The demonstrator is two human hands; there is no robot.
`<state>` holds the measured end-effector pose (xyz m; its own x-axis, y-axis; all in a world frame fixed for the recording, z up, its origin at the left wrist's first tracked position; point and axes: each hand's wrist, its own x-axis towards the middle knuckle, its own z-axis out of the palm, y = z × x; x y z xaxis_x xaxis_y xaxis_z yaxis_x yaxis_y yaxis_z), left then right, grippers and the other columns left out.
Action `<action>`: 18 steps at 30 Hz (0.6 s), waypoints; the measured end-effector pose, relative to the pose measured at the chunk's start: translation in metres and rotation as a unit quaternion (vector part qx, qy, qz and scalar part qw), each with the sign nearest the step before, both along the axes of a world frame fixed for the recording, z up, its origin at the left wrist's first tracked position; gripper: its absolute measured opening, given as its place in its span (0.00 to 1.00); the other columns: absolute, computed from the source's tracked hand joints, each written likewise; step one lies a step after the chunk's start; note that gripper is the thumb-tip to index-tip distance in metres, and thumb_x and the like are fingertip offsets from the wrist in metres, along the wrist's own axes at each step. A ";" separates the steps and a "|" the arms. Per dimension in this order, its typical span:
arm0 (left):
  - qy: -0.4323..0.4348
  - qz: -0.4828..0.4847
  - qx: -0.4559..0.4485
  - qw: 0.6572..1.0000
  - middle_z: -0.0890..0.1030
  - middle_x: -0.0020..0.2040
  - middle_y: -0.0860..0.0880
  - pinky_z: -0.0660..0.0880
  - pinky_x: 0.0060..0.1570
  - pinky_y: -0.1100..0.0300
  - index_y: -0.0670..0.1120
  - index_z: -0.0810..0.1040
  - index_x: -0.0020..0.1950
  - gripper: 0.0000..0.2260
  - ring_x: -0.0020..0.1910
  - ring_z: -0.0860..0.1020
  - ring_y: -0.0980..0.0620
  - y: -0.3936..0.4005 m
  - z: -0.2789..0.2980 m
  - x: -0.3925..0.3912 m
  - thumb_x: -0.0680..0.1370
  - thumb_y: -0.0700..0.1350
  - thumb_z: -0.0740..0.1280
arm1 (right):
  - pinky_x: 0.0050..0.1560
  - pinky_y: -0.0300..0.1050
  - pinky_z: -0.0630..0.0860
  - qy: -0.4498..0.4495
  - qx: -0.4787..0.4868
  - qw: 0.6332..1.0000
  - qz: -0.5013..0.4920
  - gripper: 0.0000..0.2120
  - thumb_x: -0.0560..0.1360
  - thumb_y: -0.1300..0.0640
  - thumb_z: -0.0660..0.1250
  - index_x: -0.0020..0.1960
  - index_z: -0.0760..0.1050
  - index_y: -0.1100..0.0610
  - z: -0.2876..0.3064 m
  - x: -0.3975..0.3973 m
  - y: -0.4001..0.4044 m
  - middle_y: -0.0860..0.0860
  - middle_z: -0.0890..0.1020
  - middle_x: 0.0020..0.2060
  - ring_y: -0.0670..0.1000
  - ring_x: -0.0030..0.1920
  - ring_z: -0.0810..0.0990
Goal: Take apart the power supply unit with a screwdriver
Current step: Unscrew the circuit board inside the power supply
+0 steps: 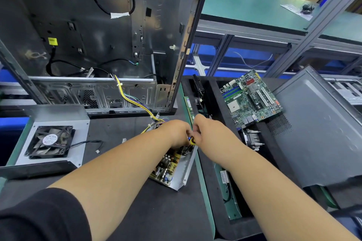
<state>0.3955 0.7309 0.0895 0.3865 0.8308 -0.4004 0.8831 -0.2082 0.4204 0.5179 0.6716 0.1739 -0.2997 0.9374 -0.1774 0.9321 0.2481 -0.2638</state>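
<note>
The power supply unit (177, 172) lies open on the dark mat at centre, its circuit board with coils and capacitors exposed in a grey metal tray. Its yellow, purple and black wire bundle (135, 101) runs up into the computer case. A screwdriver (192, 140) with a yellow and black handle stands over the board's far end. My right hand (207, 131) grips the handle. My left hand (176, 133) curls around the tool just beside it; the shaft and tip are hidden. The removed cover with its black fan (50, 142) lies at the left.
An empty grey computer case (101, 41) stands upright behind the unit. To the right, black foam trays hold a green motherboard (251, 98), a memory stick (189, 107) and a heatsink (252, 140). A grey side panel (321, 131) leans at far right. Green benches stand beyond.
</note>
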 end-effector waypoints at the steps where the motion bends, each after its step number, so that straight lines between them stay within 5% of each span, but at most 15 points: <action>1: -0.003 0.002 -0.002 1.000 0.71 0.34 0.49 0.67 0.40 0.58 0.51 0.68 0.33 0.13 0.38 0.67 0.46 0.000 0.000 0.000 0.76 0.44 0.66 | 0.33 0.45 0.61 0.017 -0.020 1.000 0.011 0.06 0.81 0.56 0.61 0.54 0.70 0.58 0.003 0.002 0.000 0.52 0.75 0.43 0.54 0.42 0.70; 5: 0.006 -0.001 -0.003 1.000 0.70 0.32 0.51 0.67 0.38 0.58 0.51 0.67 0.31 0.15 0.38 0.68 0.46 0.000 0.002 0.001 0.76 0.44 0.66 | 0.41 0.48 0.63 0.005 -0.047 0.997 0.058 0.05 0.80 0.58 0.60 0.53 0.70 0.59 0.009 0.007 0.004 0.53 0.76 0.47 0.54 0.46 0.71; 10: 0.024 -0.008 -0.013 1.000 0.67 0.32 0.48 0.65 0.35 0.56 0.47 0.65 0.32 0.13 0.34 0.65 0.46 0.000 0.003 0.001 0.75 0.43 0.64 | 0.34 0.49 0.64 -0.137 0.052 0.988 0.047 0.16 0.82 0.43 0.56 0.50 0.61 0.57 0.002 0.004 0.006 0.52 0.76 0.38 0.58 0.38 0.73; 13: 0.018 -0.004 -0.014 1.000 0.68 0.33 0.48 0.65 0.37 0.57 0.48 0.64 0.33 0.14 0.36 0.65 0.45 0.000 0.002 0.002 0.76 0.44 0.64 | 0.31 0.48 0.62 -0.089 0.012 0.996 0.010 0.14 0.82 0.48 0.60 0.49 0.59 0.56 -0.003 0.001 0.009 0.51 0.72 0.34 0.56 0.34 0.71; 18: 0.002 -0.007 -0.005 1.000 0.73 0.37 0.50 0.70 0.43 0.57 0.51 0.70 0.35 0.11 0.41 0.71 0.46 0.000 0.001 0.000 0.76 0.46 0.66 | 0.32 0.45 0.63 -0.020 -0.022 0.999 0.032 0.07 0.79 0.55 0.65 0.50 0.67 0.55 0.003 0.005 0.007 0.50 0.72 0.39 0.54 0.41 0.71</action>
